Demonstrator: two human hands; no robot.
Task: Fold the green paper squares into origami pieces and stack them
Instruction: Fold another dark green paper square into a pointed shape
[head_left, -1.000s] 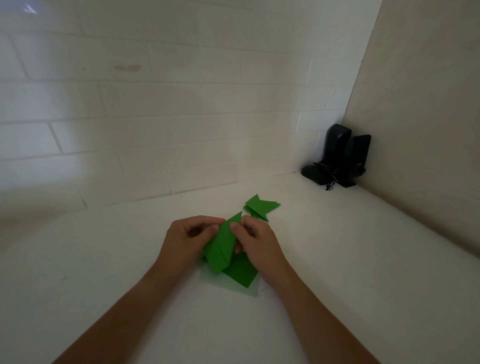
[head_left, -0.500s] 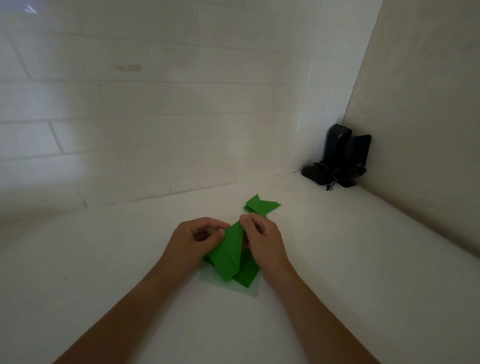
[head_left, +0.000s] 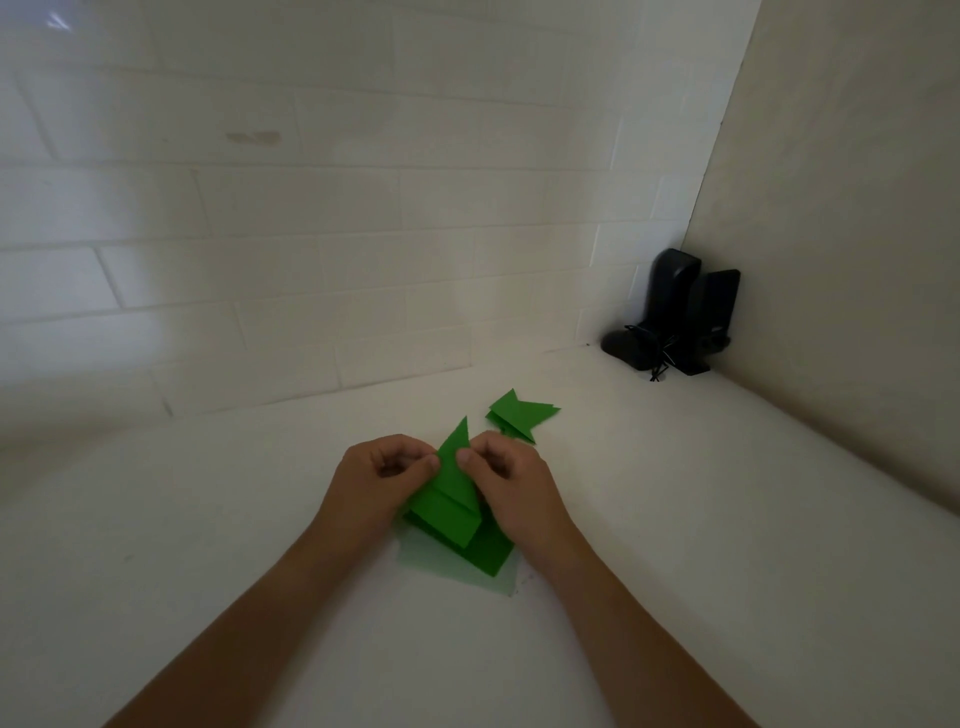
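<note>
**Both hands pinch a half-folded green sheet**

White tabletop (head_left: 675, 519) meets a tiled wall behind and a plain panel to the right. Left hand (head_left: 376, 478) and right hand (head_left: 511, 486) have fingers curled, each pinching a side of the folded green paper (head_left: 452, 493), whose long axis runs away from the person, tip toward the wall. It sits over the stack of green squares (head_left: 488, 558). Finished folded pieces (head_left: 519, 413) lie just beyond (near the right hand). Black devices (head_left: 675, 312) stand in the far corner, well apart.
</note>
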